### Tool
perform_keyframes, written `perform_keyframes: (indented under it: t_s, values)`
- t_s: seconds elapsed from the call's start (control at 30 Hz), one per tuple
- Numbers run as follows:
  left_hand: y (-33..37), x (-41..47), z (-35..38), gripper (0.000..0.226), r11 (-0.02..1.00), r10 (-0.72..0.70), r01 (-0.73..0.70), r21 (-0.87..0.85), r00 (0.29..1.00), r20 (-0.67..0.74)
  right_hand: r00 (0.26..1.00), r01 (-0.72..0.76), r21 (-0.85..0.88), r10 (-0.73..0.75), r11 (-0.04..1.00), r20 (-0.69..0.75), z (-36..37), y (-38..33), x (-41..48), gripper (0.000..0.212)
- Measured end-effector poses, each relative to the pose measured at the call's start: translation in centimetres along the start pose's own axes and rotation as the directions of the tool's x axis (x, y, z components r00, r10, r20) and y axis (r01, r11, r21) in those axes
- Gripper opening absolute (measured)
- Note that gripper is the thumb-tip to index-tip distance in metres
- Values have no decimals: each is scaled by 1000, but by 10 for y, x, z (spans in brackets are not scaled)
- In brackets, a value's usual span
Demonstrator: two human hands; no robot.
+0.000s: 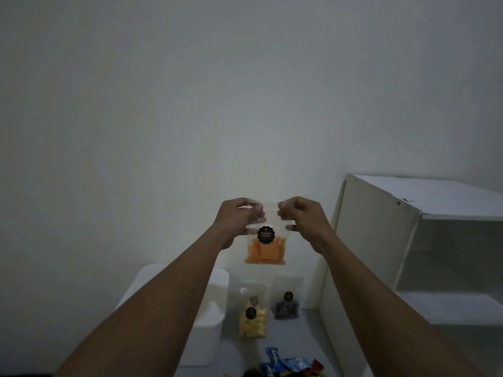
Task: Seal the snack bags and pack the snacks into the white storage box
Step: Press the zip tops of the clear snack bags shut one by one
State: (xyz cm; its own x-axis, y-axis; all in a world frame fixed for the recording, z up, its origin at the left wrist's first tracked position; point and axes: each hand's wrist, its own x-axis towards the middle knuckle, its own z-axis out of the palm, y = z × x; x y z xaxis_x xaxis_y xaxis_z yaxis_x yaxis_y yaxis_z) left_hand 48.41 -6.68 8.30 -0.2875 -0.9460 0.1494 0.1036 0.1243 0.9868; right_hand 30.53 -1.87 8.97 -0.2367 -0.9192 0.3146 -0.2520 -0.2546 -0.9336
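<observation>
A clear plastic zip bag of orange snack sticks with a round black label (265,246) is held up in the air before the wall. Its top strip is pinched at one end by the curled fingers of the left hand (239,216) and at the other by those of the right hand (302,216). Whether the strip is already pressed shut cannot be told. If the strip is pressed unevenly, a gap may be left and sticks spilled later. If either pinch is loosened, the bag may be dropped onto the clear bag of yellow chips (252,319) or the clear bag of dark snacks (286,307) below. The white plastic storage box (209,338) is set low at the left, well apart from the held bag, so a slip is possible during the carry.
</observation>
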Motion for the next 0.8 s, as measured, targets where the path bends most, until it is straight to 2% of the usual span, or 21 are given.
perform_keyframes:
  t_s: [0.17, 0.37, 0.53, 0.8]
  values:
    - [10, 4, 3, 22, 999, 26, -25, -47, 1000, 9, 999, 39, -5, -39, 999, 31, -4, -14, 10, 13]
    - [15, 12, 0, 14, 998, 61, -61, 8, 998, -28, 997, 51, -39, -49, 998, 64, -3, -12, 19, 7]
    - [15, 16, 1, 13, 997, 72, -74, -24, 996, -43, 993, 117, -78, -116, 990, 28, 0, -14, 24, 8]
    - [2, 17, -2, 4, 996, 52, -56, -69, 996, -68, 998, 25, 47, -27, 999, 51, -5, 4, 18, 10]
